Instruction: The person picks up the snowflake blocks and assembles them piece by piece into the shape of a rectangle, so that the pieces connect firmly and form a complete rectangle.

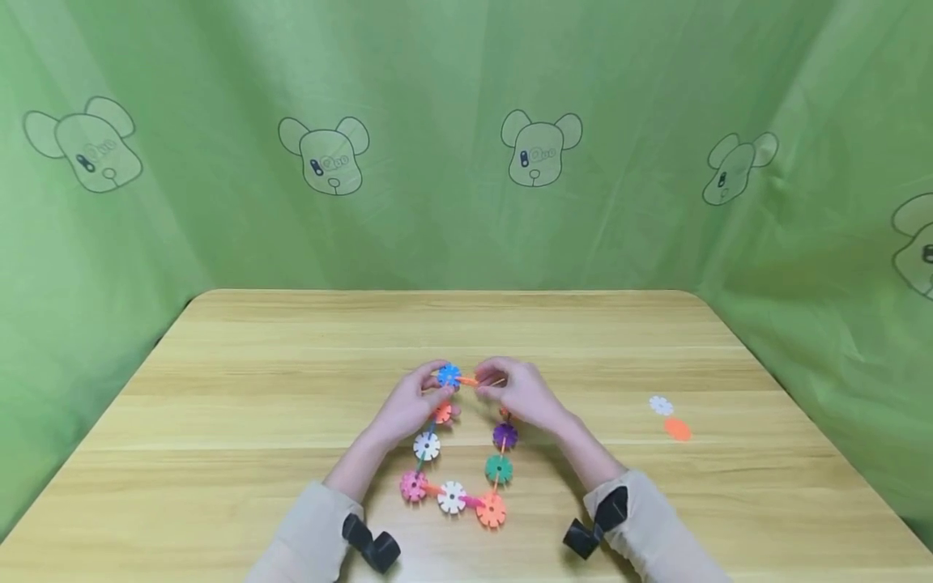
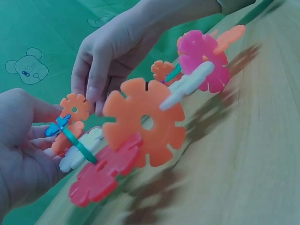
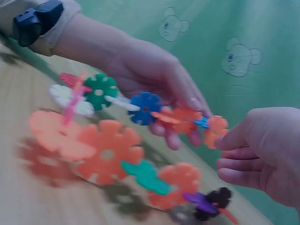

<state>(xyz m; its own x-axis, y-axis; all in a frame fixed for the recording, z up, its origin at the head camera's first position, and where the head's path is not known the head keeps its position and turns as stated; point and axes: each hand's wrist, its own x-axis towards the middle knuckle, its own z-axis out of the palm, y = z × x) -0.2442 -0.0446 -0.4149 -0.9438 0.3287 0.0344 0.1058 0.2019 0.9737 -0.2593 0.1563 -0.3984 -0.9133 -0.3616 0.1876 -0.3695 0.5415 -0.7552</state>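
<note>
Many notched plastic discs are linked into a loop-like chain in front of me. My left hand [image 1: 408, 406] grips its far left part, thumb beside a blue disc [image 1: 449, 375] and fingers behind. My right hand [image 3: 269, 145] pinches an orange disc [image 3: 216, 131] at the chain's upper end, joined to a small blue piece. Down the left side run an orange disc [image 1: 442, 413], a white disc [image 1: 426, 446] and a pink disc [image 1: 413, 486]. A white disc [image 1: 452, 497] and an orange disc [image 1: 491, 511] form the near side. Below my right hand are a purple disc [image 1: 504, 436] and a green disc [image 1: 499, 469].
On the wooden table [image 1: 291, 324], a loose white disc [image 1: 661, 406] and a loose orange disc [image 1: 677, 429] lie to the right. A green curtain [image 1: 437, 227] with bear-head outlines surrounds the table's back and sides. Black straps [image 1: 372, 544] sit on both sleeves.
</note>
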